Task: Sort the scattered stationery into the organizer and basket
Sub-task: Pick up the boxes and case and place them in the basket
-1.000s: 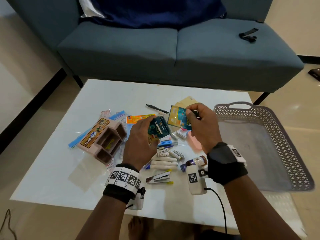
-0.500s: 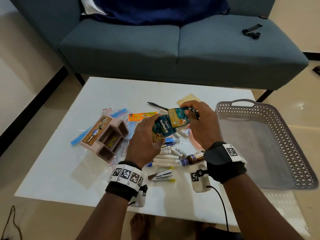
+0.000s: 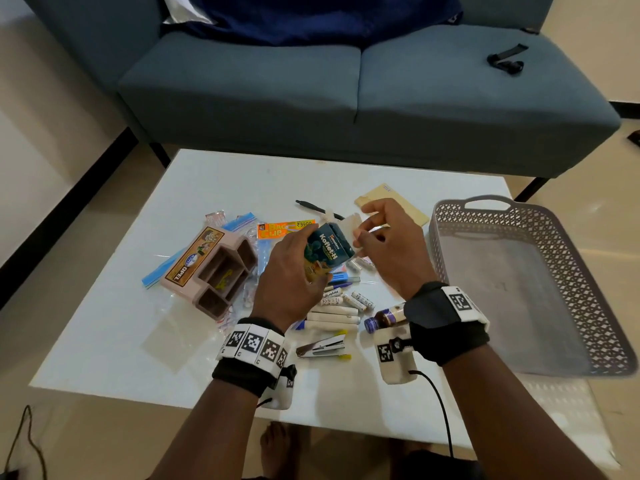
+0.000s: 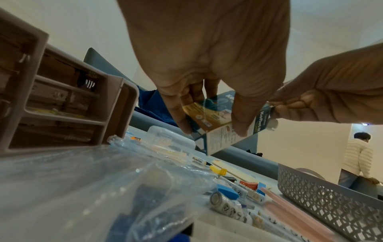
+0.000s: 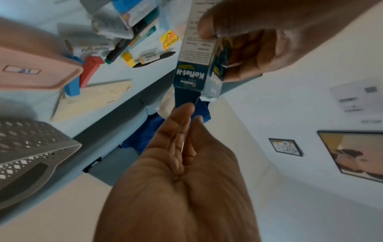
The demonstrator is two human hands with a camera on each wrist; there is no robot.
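Both hands meet above the tabletop (image 3: 104, 334): your left hand (image 3: 289, 271) fingers clamp the Koflet-H box (image 3: 329, 249); only the right wrist view shows your right hand (image 5: 180, 147) fingers straight, together, touching the box's end.

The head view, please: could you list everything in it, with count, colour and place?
Koflet-H box: one, dark teal, held above the table.
Organizer: one, pinkish brown, table left.
Basket: one, grey, table right.
Stapler: one, silver, near edge.
Bottle: one, brown with purple cap, by the right wrist.
Pen: one, black, far side.
Batteries and markers: count unclear, mostly white, centre.
Sofa: one, blue-grey, behind.
Left hand: grips the box.
Right hand: fingertips at the box's top flap.
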